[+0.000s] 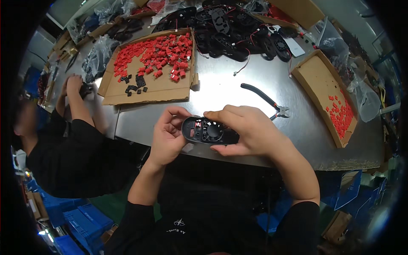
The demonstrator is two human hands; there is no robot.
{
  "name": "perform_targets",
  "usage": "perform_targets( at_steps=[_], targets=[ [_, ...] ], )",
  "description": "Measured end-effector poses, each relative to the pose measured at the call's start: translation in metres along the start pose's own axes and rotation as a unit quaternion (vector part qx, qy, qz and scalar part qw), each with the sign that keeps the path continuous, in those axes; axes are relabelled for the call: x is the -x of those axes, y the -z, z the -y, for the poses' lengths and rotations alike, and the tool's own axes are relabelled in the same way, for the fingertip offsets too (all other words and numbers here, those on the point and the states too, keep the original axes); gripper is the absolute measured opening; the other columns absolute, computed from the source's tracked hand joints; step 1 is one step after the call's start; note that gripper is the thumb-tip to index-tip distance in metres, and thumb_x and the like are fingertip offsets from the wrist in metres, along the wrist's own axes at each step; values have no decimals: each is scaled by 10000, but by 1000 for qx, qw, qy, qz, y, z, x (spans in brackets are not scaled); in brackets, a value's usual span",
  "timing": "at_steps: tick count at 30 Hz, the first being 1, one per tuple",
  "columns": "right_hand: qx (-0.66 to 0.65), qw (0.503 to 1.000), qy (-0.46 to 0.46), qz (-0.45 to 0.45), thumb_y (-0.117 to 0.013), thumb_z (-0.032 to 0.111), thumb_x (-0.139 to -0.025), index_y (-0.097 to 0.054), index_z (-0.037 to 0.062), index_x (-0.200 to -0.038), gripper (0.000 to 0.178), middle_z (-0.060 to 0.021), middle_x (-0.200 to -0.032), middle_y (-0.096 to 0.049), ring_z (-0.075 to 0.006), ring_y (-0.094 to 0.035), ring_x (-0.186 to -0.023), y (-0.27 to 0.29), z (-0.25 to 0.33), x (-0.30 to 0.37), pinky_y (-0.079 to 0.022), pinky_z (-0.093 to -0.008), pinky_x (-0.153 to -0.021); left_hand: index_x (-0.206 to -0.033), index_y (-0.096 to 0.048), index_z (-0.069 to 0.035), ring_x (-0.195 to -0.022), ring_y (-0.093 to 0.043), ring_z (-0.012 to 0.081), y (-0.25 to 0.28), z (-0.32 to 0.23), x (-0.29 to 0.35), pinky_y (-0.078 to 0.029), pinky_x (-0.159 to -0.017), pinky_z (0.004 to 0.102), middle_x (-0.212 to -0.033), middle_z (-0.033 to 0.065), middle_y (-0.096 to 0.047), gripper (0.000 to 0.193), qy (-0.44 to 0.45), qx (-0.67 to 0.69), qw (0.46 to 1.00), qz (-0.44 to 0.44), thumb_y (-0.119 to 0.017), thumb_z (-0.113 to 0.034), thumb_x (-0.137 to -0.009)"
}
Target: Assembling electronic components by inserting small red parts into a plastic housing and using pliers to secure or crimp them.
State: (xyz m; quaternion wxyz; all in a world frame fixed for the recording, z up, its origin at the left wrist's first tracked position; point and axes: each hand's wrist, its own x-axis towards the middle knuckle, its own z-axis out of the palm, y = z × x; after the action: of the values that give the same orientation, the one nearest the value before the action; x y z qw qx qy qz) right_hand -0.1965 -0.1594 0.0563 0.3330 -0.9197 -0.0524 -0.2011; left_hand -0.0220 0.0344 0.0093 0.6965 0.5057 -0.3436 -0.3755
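Between my two hands, over the table's near edge, is a black oval plastic housing (199, 137) with a small round fan (212, 131) set in it. A bit of red shows in its left end. My left hand (170, 134) grips that left end, thumb below and fingers curled behind. My right hand (248, 131) clasps the right end, fingers along the top edge and thumb underneath, hiding that part. Just beyond my right hand lies a pair of cutting pliers (265, 100) with black handles, its jaws pointing right.
A cardboard tray (165, 94) at the left holds many red parts and some black pieces. Another cardboard tray (312, 70) with small red pieces lies right. Black fan housings with wires (229, 32) are heaped at the back. A co-worker (72, 140) works at my left.
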Motion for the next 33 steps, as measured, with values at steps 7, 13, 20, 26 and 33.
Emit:
perform_targets(
  at_steps=[7,13,20,26,33],
  targets=[
    [-4,993,-56,108,-848,422,-822,-682,68,-1306,622,-116,-946,-689,-320,-682,-851,7,-11,2,-517,-427,-772,-1299,-612,-33,-1089,-692,169,-4,-8,-3,-558,-900,298,-1164,81,-697,468,15,-141,990,26,-778,27,-865],
    [75,988,-67,119,-853,404,-827,-685,60,-1289,600,-105,-991,-635,-315,-661,-919,4,-5,1,-528,-409,-768,-1247,-689,-44,-1051,-693,272,-2,-18,-1,-565,-910,352,-1200,131,-671,408,-58,-494,865,58,-779,-43,-849],
    [55,994,-62,78,-883,330,-788,-693,64,-1282,592,-113,-1043,-608,-301,-657,-920,-5,-4,0,-551,-406,-774,-1380,-633,-53,-1091,-660,288,8,-33,-13,-528,-978,392,-1227,151,-655,605,-142,-467,857,164,-833,-198,-828],
    [72,987,-86,112,-882,295,-769,-699,59,-1289,600,-105,-1019,-593,-284,-644,-903,2,1,-4,-542,-388,-770,-1389,-619,-38,-849,-667,147,3,-34,-14,-531,-802,290,-982,69,-701,531,32,-315,948,40,-796,-191,-913],
    [64,986,-102,112,-890,309,-764,-711,62,-1266,588,-94,-1005,-580,-266,-627,-892,0,-1,-3,-536,-378,-761,-1448,-558,-32,-757,-631,43,10,-43,-38,-488,-681,173,-922,18,-650,467,160,-259,943,134,-676,-86,-998]
  ],
)
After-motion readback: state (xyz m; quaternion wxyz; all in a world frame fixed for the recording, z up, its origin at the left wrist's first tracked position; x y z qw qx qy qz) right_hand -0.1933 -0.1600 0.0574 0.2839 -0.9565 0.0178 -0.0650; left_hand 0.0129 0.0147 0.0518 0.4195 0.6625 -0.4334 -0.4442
